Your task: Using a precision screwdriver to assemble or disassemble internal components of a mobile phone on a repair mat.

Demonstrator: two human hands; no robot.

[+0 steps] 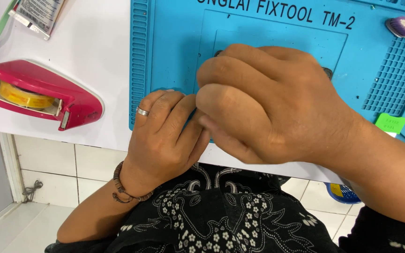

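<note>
Blue repair mat (174,56) lies under both hands, at the near edge of the white table (99,42). Right hand (277,103) is curled shut, fingers folded over something hidden — what, I cannot tell. Left hand (165,136), ring on one finger, presses against it, fingers together. Left of the left hand sits a pink tape dispenser (43,93).

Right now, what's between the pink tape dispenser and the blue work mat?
In the head view, only bare white tabletop lies between the tape dispenser and the blue mat.
</note>
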